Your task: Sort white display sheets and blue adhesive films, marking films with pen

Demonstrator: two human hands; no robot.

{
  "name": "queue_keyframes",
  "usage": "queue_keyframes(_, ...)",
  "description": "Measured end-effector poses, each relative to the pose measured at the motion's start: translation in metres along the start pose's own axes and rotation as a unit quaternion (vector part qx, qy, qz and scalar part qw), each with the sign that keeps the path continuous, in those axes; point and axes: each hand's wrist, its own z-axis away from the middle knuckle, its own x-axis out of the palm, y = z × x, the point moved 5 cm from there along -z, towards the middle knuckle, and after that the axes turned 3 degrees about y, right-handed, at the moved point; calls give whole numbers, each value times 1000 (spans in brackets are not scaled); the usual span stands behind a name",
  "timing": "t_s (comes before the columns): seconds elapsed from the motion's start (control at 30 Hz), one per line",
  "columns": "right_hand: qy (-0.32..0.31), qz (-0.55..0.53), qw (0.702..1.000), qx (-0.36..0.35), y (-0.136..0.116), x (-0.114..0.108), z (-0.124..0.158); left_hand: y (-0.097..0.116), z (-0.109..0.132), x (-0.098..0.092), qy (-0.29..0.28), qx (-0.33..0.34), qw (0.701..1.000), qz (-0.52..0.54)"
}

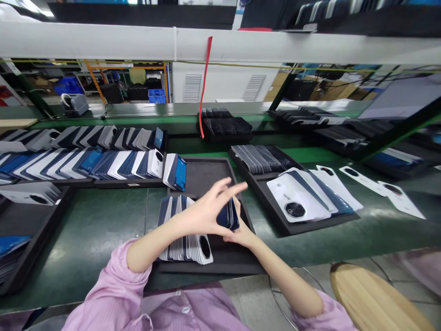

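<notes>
Both hands meet over a black tray (206, 172) in front of me. My left hand (210, 209) curls over the top of a small stack of dark blue phone back covers (229, 216). My right hand (243, 234) supports that stack from below, its fingers mostly hidden. Just left of the hands, a leaning row of white and blue back covers (181, 234) fills the near part of the tray. A few more covers (175, 172) stand at the tray's far left corner.
Long rows of back covers (82, 163) in trays lie to the left. A tray at the right holds white covers with round camera rings (296, 207). Loose white covers (379, 188) lie on the green bench (103, 220). A wooden stool (372, 299) stands at the lower right.
</notes>
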Motion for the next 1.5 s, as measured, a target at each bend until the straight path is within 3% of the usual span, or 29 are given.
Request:
queue_keyframes(0.07,-48,19,998,40,5,8,4,-6,-2,10,-45,-3,999,-23)
queue_keyframes(0.13,-63,33,996,55,2,12,3,-8,-2,13,-45,-15,998,-43)
queue_keyframes(0.2,-49,40,997,43,-9,11,-3,-6,-1,7,15,-29,999,-44)
queue_keyframes(0.3,-15,36,999,21,-33,5,-19,-1,5,-17,173,-65,983,-7)
queue_keyframes(0.33,-7,20,999,29,-41,4,-26,-1,8,-26,218,-76,973,28)
queue_keyframes(0.4,2,-30,997,70,-55,5,-38,-3,12,-39,256,-91,952,143)
queue_keyframes(0.57,6,-182,965,187,-74,22,-58,-13,10,-42,148,-141,896,393)
queue_keyframes(0.63,16,-208,959,194,-78,27,-62,-19,10,-37,134,-190,855,463)
queue_keyframes(0.73,27,-145,985,95,-86,26,-64,-24,11,-31,178,-233,787,544)
queue_keyframes(0.8,55,-65,996,7,-93,20,-65,-24,12,-28,200,-243,770,556)
queue_keyframes(1.0,122,97,982,-110,-106,6,-67,-17,13,-28,215,-229,767,560)
queue_keyframes(1.13,155,106,979,-86,-107,-1,-67,-14,10,-29,204,-205,780,556)
queue_keyframes(1.23,128,53,989,-47,-106,0,-68,-18,8,-27,200,-218,767,569)
queue_keyframes(1.33,127,-51,990,-32,-107,-5,-71,-26,11,-28,259,-258,737,568)
queue_keyframes(1.43,191,-146,971,3,-104,-23,-77,-29,16,-35,313,-264,736,539)
queue_keyframes(1.5,248,-189,950,30,-100,-38,-78,-24,16,-39,306,-243,755,527)
